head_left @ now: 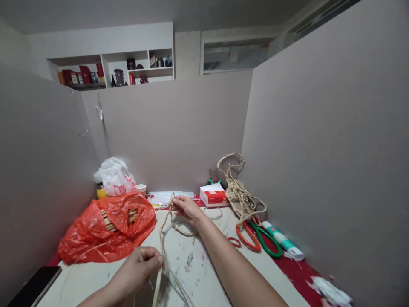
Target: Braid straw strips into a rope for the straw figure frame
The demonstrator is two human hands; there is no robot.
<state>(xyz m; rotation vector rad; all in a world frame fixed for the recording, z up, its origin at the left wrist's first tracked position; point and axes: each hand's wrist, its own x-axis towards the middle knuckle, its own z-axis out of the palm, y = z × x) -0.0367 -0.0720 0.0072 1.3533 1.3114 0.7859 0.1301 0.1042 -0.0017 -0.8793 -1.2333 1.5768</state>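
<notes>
My left hand is closed in a pinch on a length of tan twisted cord near the front of the white work board. My right hand reaches further out and pinches the upper end of the same cord, which runs slack and kinked between the two hands. Pale flat strips hang down from my left hand's grip.
A red plastic bag with wooden sticks lies at the left. A white bag, a red-and-white box, a pile of tan rope, orange and green scissors, a glue stick and a dark phone surround the board. Grey partitions enclose the desk.
</notes>
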